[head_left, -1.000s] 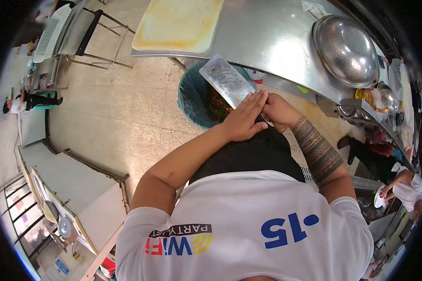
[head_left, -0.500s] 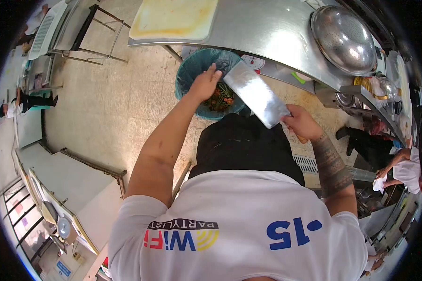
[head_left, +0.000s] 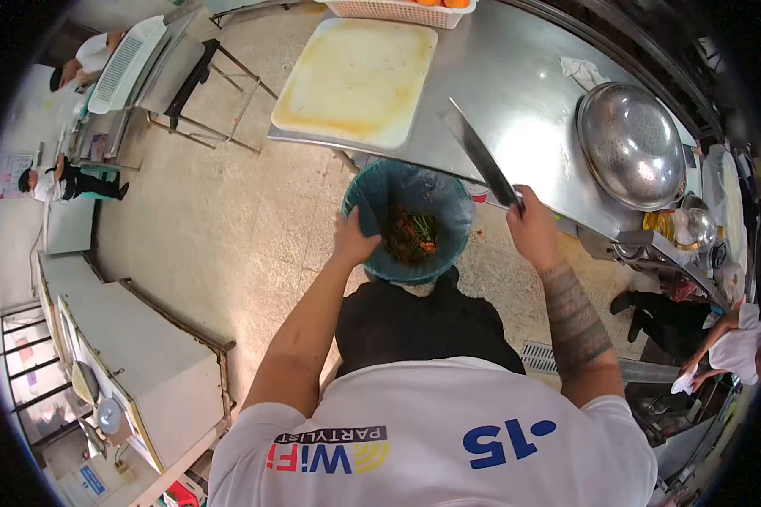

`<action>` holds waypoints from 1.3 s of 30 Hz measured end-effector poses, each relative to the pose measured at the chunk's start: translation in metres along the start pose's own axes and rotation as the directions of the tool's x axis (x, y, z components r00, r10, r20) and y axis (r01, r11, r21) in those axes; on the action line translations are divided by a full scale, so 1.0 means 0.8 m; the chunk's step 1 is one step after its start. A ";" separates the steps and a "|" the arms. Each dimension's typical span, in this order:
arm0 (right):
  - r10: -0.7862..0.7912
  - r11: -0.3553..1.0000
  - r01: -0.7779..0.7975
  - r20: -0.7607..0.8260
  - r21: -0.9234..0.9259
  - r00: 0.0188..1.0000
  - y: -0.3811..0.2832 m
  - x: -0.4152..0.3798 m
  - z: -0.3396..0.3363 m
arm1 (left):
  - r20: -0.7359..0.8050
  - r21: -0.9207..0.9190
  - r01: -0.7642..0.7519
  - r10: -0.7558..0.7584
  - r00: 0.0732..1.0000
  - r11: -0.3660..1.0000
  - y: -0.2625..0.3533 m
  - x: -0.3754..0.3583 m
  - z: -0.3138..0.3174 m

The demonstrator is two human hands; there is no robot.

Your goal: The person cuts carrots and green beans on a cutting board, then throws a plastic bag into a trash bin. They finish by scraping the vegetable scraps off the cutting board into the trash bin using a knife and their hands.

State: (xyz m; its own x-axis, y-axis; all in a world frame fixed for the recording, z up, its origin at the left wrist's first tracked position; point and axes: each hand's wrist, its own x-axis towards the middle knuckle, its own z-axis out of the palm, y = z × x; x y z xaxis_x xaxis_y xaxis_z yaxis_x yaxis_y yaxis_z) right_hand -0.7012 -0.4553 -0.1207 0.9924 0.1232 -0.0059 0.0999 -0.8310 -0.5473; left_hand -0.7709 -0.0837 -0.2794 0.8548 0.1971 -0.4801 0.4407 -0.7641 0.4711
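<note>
My right hand (head_left: 534,226) is closed around the handle of a cleaver (head_left: 489,160). The wide blade is seen nearly edge-on, pointing up and left over the edge of the steel table. At the near left side of a lined trash bin (head_left: 457,211), my left hand (head_left: 355,242) grips the rim, with its fingertips partly hidden. Green and orange-brown food scraps (head_left: 413,239) lie at the bottom of the bin, which stands on the floor by my legs.
A stained white cutting board (head_left: 359,80) lies on the steel table (head_left: 499,59). Behind it is a basket (head_left: 397,10) of orange items. A large metal colander (head_left: 632,145) rests upside down at the right. Two people are at the far left, another (head_left: 736,342) at the right.
My left hand has gone from above the bin to its left rim. My right hand has raised the cleaver and turned its blade edge-on. The view has shifted, showing more of the table.
</note>
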 end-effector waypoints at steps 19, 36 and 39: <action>-0.127 0.873 0.203 0.195 -0.443 0.973 -0.153 0.493 0.175 | 0.167 0.122 0.250 -0.268 0.949 0.961 -0.463 0.107 -0.243; -0.078 0.835 0.308 0.456 -0.456 0.887 -0.151 0.093 0.103 | -0.031 -0.062 -0.274 0.273 0.962 0.960 -0.321 0.213 -0.276; 0.032 0.971 0.016 0.195 -0.238 0.980 -0.124 -0.044 0.118 | -0.126 -0.029 -0.358 0.352 0.927 0.933 -0.298 0.203 -0.270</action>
State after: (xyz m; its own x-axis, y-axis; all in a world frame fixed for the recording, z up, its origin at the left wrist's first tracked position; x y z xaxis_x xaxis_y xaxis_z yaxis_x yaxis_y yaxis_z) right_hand -0.7525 -0.3258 -0.1449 0.9618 0.2004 -0.1863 0.1303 -0.9342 -0.3322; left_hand -0.6778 0.2635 -0.3101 0.9826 -0.0089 -0.1858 0.1128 -0.7660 0.6329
